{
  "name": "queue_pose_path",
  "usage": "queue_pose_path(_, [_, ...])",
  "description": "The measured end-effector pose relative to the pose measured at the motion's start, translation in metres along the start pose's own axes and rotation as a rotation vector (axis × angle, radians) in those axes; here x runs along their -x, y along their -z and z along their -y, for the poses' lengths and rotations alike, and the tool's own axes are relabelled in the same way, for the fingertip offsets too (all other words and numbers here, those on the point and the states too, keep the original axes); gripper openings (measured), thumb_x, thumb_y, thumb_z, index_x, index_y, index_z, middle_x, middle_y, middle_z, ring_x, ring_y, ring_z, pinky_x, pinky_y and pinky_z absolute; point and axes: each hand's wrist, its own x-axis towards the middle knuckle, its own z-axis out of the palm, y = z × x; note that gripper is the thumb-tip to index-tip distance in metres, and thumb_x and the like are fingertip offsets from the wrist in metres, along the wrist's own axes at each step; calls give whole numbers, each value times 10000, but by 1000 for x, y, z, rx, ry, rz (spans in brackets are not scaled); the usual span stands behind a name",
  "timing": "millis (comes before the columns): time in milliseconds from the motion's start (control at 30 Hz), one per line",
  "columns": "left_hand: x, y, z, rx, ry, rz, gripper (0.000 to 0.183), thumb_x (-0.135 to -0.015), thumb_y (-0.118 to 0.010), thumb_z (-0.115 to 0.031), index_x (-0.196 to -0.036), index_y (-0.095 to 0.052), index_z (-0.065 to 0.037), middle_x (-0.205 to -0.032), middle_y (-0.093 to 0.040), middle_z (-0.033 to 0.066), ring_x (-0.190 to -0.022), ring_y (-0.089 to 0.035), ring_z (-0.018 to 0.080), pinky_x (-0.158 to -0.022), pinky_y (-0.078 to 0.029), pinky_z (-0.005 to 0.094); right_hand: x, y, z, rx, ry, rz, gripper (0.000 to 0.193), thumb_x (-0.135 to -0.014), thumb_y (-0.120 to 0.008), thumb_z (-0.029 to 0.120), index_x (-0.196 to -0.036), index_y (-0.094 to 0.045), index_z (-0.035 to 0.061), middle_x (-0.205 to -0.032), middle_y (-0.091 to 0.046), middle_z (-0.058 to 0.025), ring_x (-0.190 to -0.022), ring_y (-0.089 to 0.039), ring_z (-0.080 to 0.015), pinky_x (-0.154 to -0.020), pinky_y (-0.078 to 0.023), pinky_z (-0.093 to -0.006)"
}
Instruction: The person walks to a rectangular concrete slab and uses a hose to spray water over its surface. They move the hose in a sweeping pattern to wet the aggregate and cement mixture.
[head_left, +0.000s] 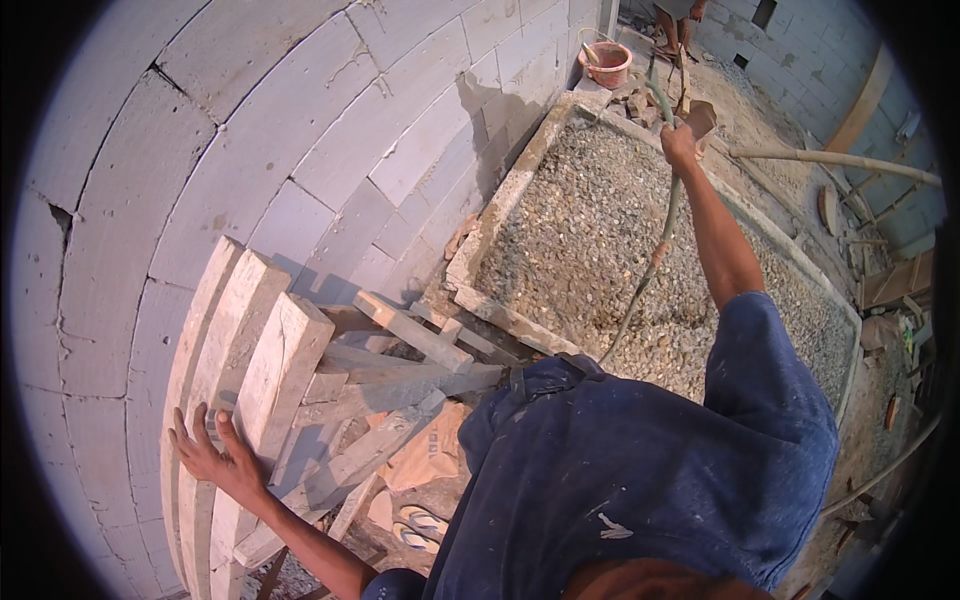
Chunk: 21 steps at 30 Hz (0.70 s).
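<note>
My right hand (680, 146) is wrapped round a green hose (668, 222), with that arm stretched out over a bed of gravelly, coarse material (590, 205). From the hand, one part of the hose trails back across the gravel toward my body, and another goes on toward the far edge. On the left, my left hand (222, 458) lies with fingers spread on the upright wooden planks (262, 385) of a rough timber frame. Its palm rests against the planks without gripping them.
A grey block wall (300, 120) rises at the left. Low concrete edging (515, 190) borders the gravel. Beyond stands a red bucket (607, 66), near another person's legs (668, 30). A long pole (840, 158) crosses at right. Sandals (424, 521) and a brown bag (428, 455) lie below the frame.
</note>
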Motion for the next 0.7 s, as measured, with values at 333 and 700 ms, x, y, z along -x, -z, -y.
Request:
queue_pose_path(333, [2,-2,1,-85,14,25,379,-893,-481,-444,-1107,-614,-161,-1317,-462,80,-1272,-329,297,-1038,-178,495,26,23,8,22,-5,4,346,-825,-513,244,-1092,-599,41,-938,-631,-238,-942,-602,-376,-819,-452,-426])
queue_pose_path(700, [0,-3,-1,-69,-67,88,355,-909,-450,-432,-1042,-632,-157,-1284,-493,60,-1251,-356,276,-1031,-184,483,2,25,-29,34,-23,-22,359,-828,-514,259,-1078,-601,17,-940,-622,-262,-934,-597,-396,-802,-455,-453])
